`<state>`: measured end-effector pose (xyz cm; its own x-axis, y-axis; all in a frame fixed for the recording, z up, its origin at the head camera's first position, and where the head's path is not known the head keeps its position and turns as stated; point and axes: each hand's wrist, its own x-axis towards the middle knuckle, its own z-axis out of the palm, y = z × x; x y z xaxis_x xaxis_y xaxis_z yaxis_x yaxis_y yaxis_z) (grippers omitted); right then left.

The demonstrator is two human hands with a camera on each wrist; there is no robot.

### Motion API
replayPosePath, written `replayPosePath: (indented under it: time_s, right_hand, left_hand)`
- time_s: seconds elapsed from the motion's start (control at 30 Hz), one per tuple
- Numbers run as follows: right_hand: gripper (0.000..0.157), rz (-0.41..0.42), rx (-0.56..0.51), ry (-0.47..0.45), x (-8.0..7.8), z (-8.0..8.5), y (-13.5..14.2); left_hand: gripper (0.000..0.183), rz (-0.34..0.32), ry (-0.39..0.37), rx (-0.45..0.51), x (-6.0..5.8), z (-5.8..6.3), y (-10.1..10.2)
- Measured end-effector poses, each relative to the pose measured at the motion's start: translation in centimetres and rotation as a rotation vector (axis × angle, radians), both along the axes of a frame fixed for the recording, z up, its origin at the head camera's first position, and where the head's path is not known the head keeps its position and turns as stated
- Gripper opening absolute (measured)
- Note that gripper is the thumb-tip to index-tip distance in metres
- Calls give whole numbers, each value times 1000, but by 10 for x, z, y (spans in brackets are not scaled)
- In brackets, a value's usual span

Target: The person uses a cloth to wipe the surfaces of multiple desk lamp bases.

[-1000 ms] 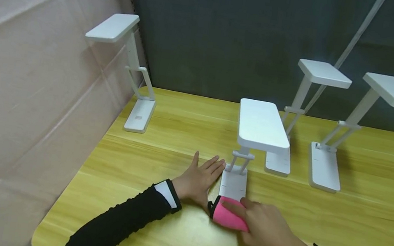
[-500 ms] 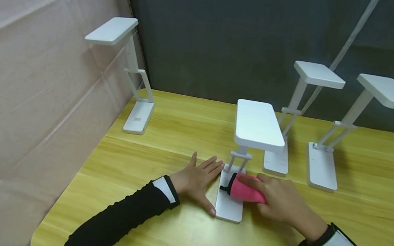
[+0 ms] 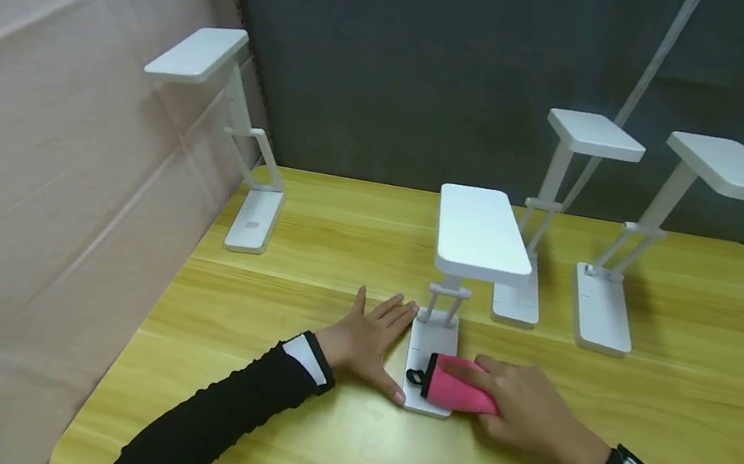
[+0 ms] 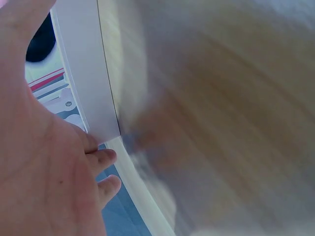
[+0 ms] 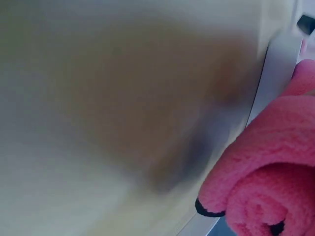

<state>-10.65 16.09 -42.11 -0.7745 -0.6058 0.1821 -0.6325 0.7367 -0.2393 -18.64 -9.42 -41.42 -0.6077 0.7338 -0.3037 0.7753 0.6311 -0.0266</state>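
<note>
A white folding desk lamp [image 3: 481, 231] stands near the middle, its flat rectangular head above a narrow base [image 3: 431, 342]. My left hand [image 3: 364, 345] is spread on the wood, fingertips and thumb tip at the base's left side. In the left wrist view, that palm [image 4: 44, 167] shows beside the base's pale side wall [image 4: 86, 69]. Fingers of my right hand [image 3: 525, 405] grip a folded pink cloth [image 3: 461, 385] with black edging and a black loop; it lies over the near part of the base. The right wrist view shows the fluffy cloth [image 5: 280, 137] against the base edge.
Similar white lamps stand behind: one at the far left [image 3: 253, 220] by the pale draped wall [image 3: 70, 169], two at the right [image 3: 517, 294], [image 3: 604, 313]. A dark panel [image 3: 393, 70] closes off the back of the wooden table [image 3: 328, 242].
The right hand moved the cloth from the base's near end away up its top, then back toward the near end. My left hand stays by the base; the whole view shifts slightly.
</note>
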Motion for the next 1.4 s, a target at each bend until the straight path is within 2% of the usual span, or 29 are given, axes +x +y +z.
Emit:
replayPosePath:
  time_s: [0.2,0.3,0.37,0.43,0.5,0.57,0.63,0.73,0.83,0.97,1.13,1.4]
  right_hand:
    - [71,74,-52,28,23,-1,-4]
    - [72,120,-76,3,25,2,-4]
    - [73,114,-98,-36,20,7,-1]
    - [73,47,-95,-66,12,13,6]
    - [73,-59,-54,-51,2,20,16]
    - [69,-177,31,-18,-9,24,23]
    - [66,-260,126,6,-18,25,27]
    - [61,-313,224,25,-26,20,22]
    - [58,-335,259,38,-28,14,12]
    - [54,-337,265,69,-30,8,-1]
    - [52,-292,287,106,-30,8,-6]
    - [54,-204,275,124,-10,7,-3]
  left_hand:
    - [127,9,-6,3,-1,0,-1]
    - [127,13,-14,21,-1,-1,-2]
    - [126,4,-9,43,-1,-4,-3]
    - [126,-16,3,67,-2,-7,-4]
    - [126,-32,6,98,-2,-11,-4]
    - [127,-40,3,131,-2,-13,-5]
    - [128,-47,4,160,-1,-15,-5]
    - [130,-66,6,202,-1,-16,-4]
    - [130,-92,-5,227,-2,-16,-2]
    - [128,-92,-57,237,-2,-14,0]
    - [129,-73,-97,273,-4,-13,1]
    - [131,-68,-106,295,-8,-11,3]
